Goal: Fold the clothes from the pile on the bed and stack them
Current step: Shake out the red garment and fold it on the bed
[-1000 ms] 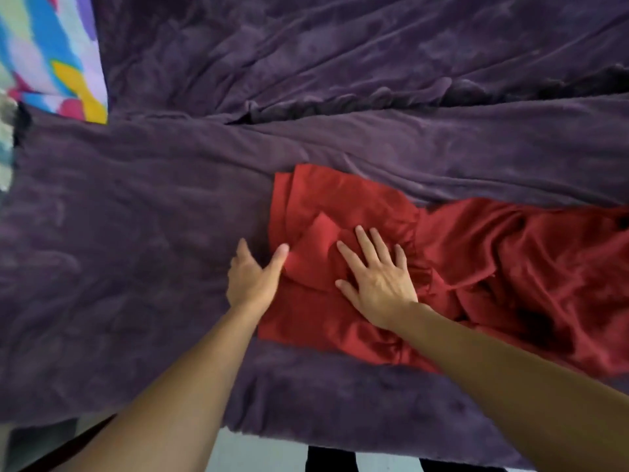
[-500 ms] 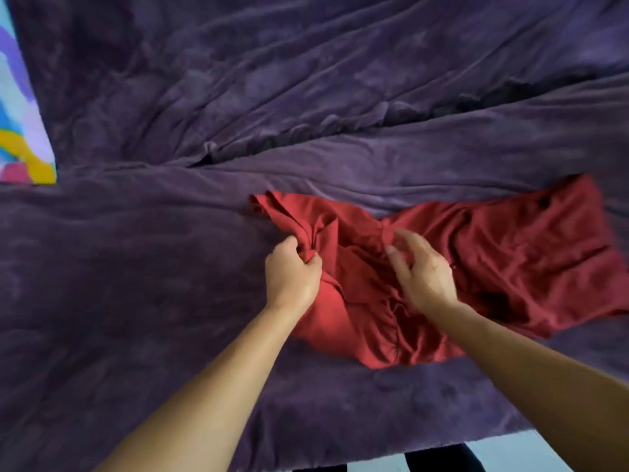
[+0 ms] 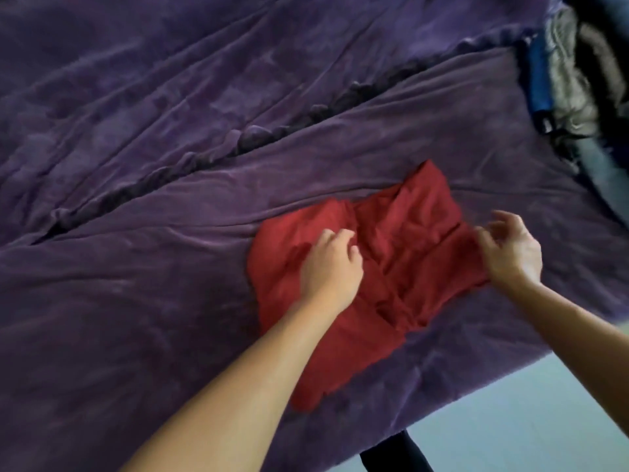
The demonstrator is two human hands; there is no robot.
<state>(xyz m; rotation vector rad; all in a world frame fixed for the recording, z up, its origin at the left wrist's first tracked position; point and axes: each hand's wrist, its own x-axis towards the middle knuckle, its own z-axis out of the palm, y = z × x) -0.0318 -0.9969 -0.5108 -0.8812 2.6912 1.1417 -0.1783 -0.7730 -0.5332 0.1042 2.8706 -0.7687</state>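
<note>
- Folded over since half a second back: red garment (image 3: 384, 267) now a much shorter, stubbier bundle, with the long tail that ran out toward the bed's right side brought in on top.
- Also shifted: left hand (image 3: 332, 264) up from the garment's left end to around its middle; right hand (image 3: 510, 250) out from the middle to the right edge of the bundle.
- Sitting on the purple bedspread (image 3: 153, 284), close to the near edge of the bed, right of centre, well short of the bunched ridge running diagonally across the cover.
- Left hand: loosely curled, knuckles up, resting on the cloth. Can't tell if actually pinching a fold or just pressing down.
- Right hand: fingers spread and slightly curled, apparently just off the fabric at its right edge, nothing clearly held. A bit blurred, so not certain.
- Key relation: long axis of the bundle running roughly from the near edge up toward the far right, with a crease line down the middle. Left hand already on top, right hand at the far-right end, so probably either hand fine for the next fold.
- Guess at next: another fold along that axis or a smoothing pass; still lumpy.
- Pile of clothes (image 3: 571, 73) at the bed's far right corner, well apart from both hands.
</note>
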